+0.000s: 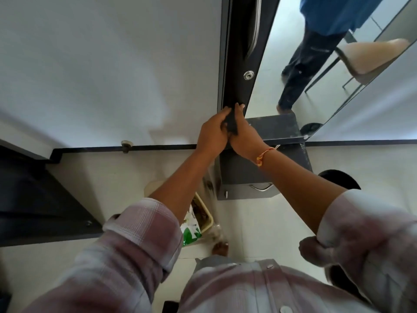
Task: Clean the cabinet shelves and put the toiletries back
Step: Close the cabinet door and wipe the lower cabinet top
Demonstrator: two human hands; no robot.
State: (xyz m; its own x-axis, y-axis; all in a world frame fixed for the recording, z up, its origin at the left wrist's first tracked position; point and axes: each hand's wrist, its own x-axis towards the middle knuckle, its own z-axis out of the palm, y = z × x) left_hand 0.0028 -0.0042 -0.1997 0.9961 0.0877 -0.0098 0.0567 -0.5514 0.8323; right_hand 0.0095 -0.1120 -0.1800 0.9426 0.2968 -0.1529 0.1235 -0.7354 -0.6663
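At door (pixel 237 86), left hand (pixel 213 133), right hand (pixel 244 135) tight round dark item (pixel 232 123)

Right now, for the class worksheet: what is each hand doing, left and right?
Left hand: closed, fingers curled round a dark item by the cabinet door.
Right hand: closed on the same dark item; its kind cannot be told.

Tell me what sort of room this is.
Likely a home bedroom or dressing area: a tall mirror beside a dark wardrobe door with a keyhole lock, a low drawer unit below, a chair reflected in the mirror. The left hand and right hand grip a dark item.
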